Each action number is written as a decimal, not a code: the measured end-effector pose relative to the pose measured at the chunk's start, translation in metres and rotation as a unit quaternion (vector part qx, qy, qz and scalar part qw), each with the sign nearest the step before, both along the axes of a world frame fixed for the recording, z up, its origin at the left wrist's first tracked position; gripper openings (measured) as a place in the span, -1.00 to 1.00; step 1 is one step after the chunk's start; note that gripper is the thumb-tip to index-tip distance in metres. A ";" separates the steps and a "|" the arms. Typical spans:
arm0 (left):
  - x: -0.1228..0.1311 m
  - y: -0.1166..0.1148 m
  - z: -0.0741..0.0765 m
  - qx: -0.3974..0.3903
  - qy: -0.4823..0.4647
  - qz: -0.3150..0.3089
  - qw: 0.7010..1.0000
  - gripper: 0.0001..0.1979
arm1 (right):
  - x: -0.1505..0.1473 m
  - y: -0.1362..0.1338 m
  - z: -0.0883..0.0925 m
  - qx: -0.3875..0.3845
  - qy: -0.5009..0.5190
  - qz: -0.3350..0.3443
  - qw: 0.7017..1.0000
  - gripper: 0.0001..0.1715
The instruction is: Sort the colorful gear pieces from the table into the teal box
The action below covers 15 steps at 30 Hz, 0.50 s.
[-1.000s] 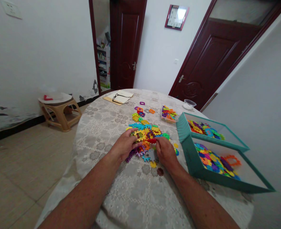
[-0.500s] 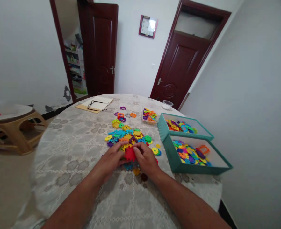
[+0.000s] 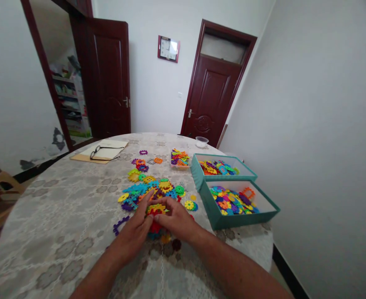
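Note:
My left hand (image 3: 135, 233) and my right hand (image 3: 177, 220) meet over a small cluster of joined plastic pieces (image 3: 156, 212), yellow and orange on top and red below, and both pinch it between their fingers. It sits just above the round table (image 3: 61, 216) with the lace cloth. Behind it lies a spread of loose coloured interlocking pieces (image 3: 152, 187). A single purple piece (image 3: 120, 225) lies left of my left hand.
Two teal boxes (image 3: 237, 218) (image 3: 224, 169) filled with coloured pieces stand at the right. A small clear tray of pieces (image 3: 179, 158) and a small clear bowl (image 3: 201, 141) are farther back. A notebook with glasses (image 3: 102, 151) lies at the back left. Two dark doors stand behind the table.
The camera has swung to the right and up. My hands have stayed together on the cluster, which now shows a yellow piece on top of the red one.

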<state>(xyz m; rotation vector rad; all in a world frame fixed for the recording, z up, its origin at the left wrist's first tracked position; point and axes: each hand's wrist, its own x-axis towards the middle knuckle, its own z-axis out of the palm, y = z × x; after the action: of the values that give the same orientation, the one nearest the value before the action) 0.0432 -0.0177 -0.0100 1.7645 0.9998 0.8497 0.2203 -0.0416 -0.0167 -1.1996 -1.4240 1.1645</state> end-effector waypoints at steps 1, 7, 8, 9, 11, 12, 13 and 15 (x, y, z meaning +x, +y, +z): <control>-0.001 0.000 0.001 -0.011 -0.009 -0.009 1.000 -0.16 | 0.003 -0.002 0.007 -0.004 -0.004 0.002 1.000 -0.51; -0.027 0.003 0.019 -0.056 0.019 -0.028 0.998 -0.31 | 0.067 -0.002 0.060 0.068 -0.129 -0.110 0.983 -0.50; -0.036 0.005 0.023 -0.027 0.056 -0.022 0.998 -0.39 | 0.087 0.000 0.069 0.105 -0.174 -0.161 0.966 -0.48; -0.046 0.007 0.026 0.000 0.091 -0.015 0.996 -0.48 | 0.108 0.003 0.078 0.133 -0.213 -0.212 0.944 -0.45; -0.067 0.012 0.029 0.033 0.165 -0.008 0.986 -0.62 | 0.151 0.015 0.092 0.147 -0.300 -0.299 0.894 -0.42; -0.077 0.014 0.029 0.038 0.204 0.002 0.978 -0.64 | 0.173 0.022 0.097 0.143 -0.352 -0.324 0.866 -0.40; -0.086 0.015 0.028 0.033 0.244 0.007 0.969 -0.64 | 0.193 0.030 0.100 0.136 -0.397 -0.346 0.839 -0.40; -0.099 0.017 0.025 0.016 0.304 0.014 0.952 -0.63 | 0.229 0.045 0.100 0.107 -0.460 -0.369 0.801 -0.41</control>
<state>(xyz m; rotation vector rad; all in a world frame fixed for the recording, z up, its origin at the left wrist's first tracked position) -0.0559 -0.0008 0.0153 2.0964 1.4074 0.3269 0.4491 0.0036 0.0836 -2.0195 -1.4234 -0.1970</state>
